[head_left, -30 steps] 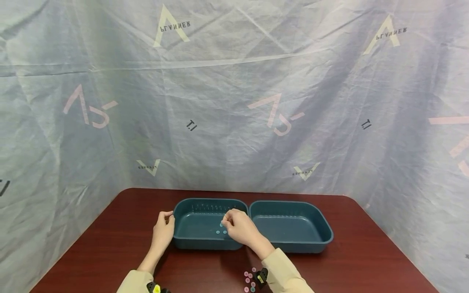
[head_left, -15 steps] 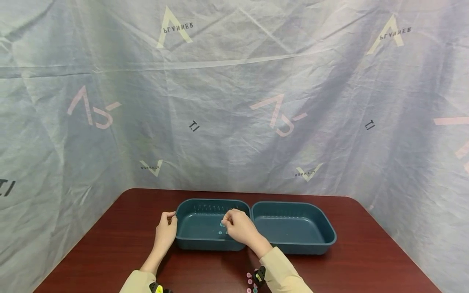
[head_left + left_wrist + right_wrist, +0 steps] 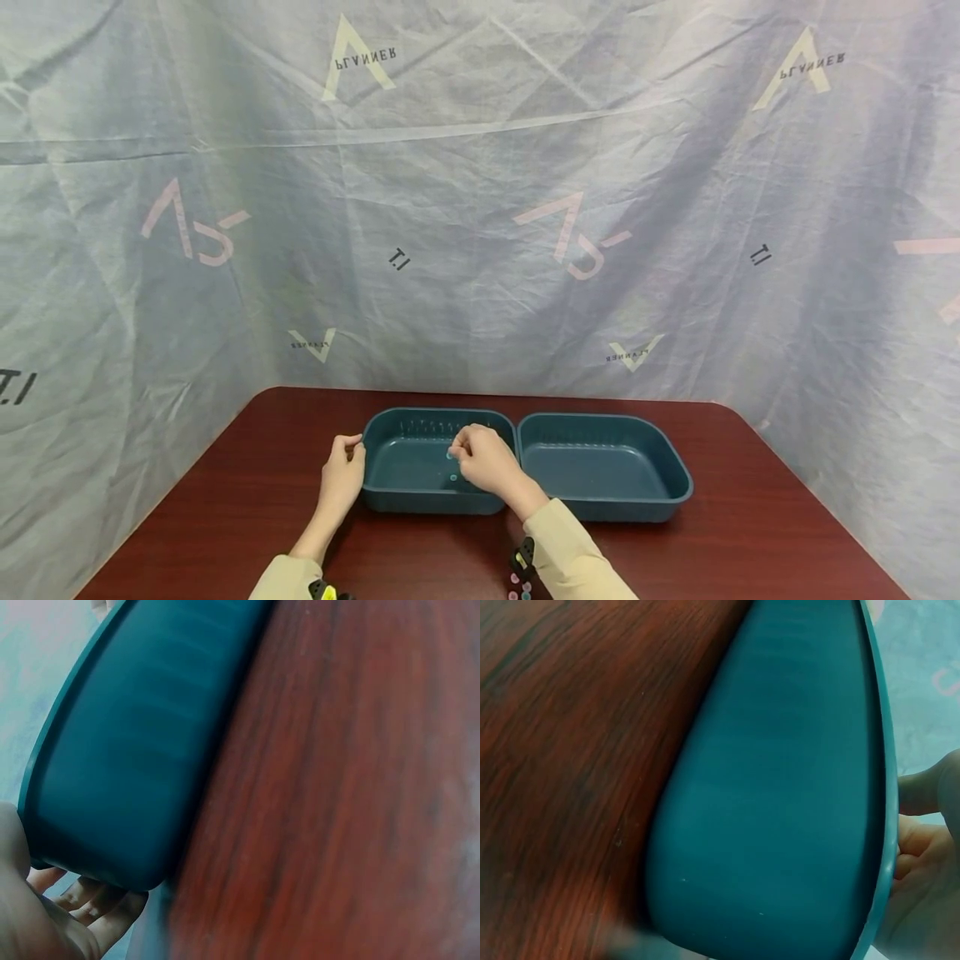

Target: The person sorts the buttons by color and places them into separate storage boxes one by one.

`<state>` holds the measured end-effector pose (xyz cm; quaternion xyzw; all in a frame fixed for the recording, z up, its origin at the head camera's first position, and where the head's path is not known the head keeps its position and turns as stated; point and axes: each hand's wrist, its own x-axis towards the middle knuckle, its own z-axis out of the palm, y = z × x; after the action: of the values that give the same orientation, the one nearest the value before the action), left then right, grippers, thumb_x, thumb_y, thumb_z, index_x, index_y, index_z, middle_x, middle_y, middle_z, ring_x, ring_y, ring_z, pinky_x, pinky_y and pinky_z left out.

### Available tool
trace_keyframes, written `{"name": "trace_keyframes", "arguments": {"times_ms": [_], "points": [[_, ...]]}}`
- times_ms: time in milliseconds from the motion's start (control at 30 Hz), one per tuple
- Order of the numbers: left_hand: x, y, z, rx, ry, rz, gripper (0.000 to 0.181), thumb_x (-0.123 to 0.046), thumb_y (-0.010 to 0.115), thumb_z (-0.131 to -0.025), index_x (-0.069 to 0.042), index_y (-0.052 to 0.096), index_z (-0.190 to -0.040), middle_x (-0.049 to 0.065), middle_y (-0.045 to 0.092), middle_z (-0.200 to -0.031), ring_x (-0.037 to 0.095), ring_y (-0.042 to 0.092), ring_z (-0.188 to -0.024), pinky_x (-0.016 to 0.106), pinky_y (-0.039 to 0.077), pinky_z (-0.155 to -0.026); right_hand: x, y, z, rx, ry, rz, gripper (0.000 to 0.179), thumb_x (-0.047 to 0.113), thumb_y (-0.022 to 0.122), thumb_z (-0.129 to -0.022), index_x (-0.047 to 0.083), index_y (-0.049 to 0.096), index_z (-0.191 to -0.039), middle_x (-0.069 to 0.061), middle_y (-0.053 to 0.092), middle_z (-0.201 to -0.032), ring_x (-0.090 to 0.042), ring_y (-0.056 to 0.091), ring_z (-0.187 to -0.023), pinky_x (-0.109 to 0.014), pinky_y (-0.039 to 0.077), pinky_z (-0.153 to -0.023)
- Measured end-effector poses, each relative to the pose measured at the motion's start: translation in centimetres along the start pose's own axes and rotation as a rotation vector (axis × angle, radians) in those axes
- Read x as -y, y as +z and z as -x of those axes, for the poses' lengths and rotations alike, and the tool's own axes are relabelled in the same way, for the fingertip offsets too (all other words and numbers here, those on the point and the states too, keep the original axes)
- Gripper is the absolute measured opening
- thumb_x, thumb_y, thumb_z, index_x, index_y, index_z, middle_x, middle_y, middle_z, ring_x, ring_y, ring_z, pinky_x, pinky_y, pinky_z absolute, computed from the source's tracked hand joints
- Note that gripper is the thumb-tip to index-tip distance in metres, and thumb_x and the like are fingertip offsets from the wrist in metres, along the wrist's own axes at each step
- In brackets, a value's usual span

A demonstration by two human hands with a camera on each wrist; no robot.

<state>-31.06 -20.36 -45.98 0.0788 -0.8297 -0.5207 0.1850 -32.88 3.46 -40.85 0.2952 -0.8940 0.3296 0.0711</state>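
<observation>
Two dark teal plastic trays stand side by side. My left hand [image 3: 341, 479] holds the left end of the left tray [image 3: 435, 502]; in the left wrist view its fingers [image 3: 112, 919] curl about the tray's end wall. My right hand [image 3: 487, 462] is over the right part of that tray, with a small teal button [image 3: 450, 455] pinched at the fingertips. Another light teal button [image 3: 453, 477] lies on the tray floor just below the hand. In the right wrist view the tray's outer wall [image 3: 772, 787] hides the fingertips.
The right tray [image 3: 607, 509] stands against the left one. Several small pink buttons [image 3: 514, 577] and a teal button [image 3: 527, 587] lie on the dark red wooden table [image 3: 420, 558] by the right sleeve, partly cut off by the frame. A printed grey cloth [image 3: 465, 208] hangs behind.
My right hand has shifted slightly left and away over the tray, with the button in its fingertips, covering one button on the floor. The left hand stays at the tray's end. The view has shifted slightly.
</observation>
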Motion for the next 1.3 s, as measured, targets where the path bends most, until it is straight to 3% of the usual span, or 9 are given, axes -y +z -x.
{"name": "trace_keyframes", "arguments": {"times_ms": [400, 900, 1300], "points": [[0.1, 0.3, 0.1, 0.023, 0.005, 0.007, 0.033, -0.016, 0.036, -0.101, 0.001, 0.044, -0.128, 0.026, 0.052, -0.124, 0.039, 0.052, -0.111, 0.049, 0.044, -0.084, -0.7, 0.2, -0.5, 0.001, 0.019, 0.032, 0.013, 0.015, 0.056, -0.094, 0.006, 0.063, -0.089, -0.001, 0.054, -0.079, -0.007, 0.044, -0.053, -0.023, 0.038, -0.053], [0.1, 0.6, 0.0, -0.003, 0.011, -0.006, 0.033, -0.014, 0.038, -0.099, 0.002, 0.046, -0.127, 0.025, 0.055, -0.121, 0.038, 0.054, -0.108, 0.048, 0.045, -0.083, -0.9, 0.9, -1.0, -0.027, 0.036, 0.070, 0.012, 0.013, 0.057, -0.093, 0.006, 0.063, -0.085, -0.005, 0.059, -0.088, -0.007, 0.045, -0.058, -0.022, 0.037, -0.052], [0.2, 0.0, 0.0, -0.012, 0.009, 0.001, 0.033, -0.015, 0.038, -0.099, 0.001, 0.047, -0.126, 0.025, 0.055, -0.120, 0.038, 0.054, -0.108, 0.047, 0.045, -0.081, -0.7, 1.0, -1.3, -0.062, -0.004, 0.100, 0.009, 0.006, 0.056, -0.093, 0.005, 0.064, -0.089, -0.006, 0.059, -0.087, -0.009, 0.052, -0.066, -0.022, 0.038, -0.055]]}}
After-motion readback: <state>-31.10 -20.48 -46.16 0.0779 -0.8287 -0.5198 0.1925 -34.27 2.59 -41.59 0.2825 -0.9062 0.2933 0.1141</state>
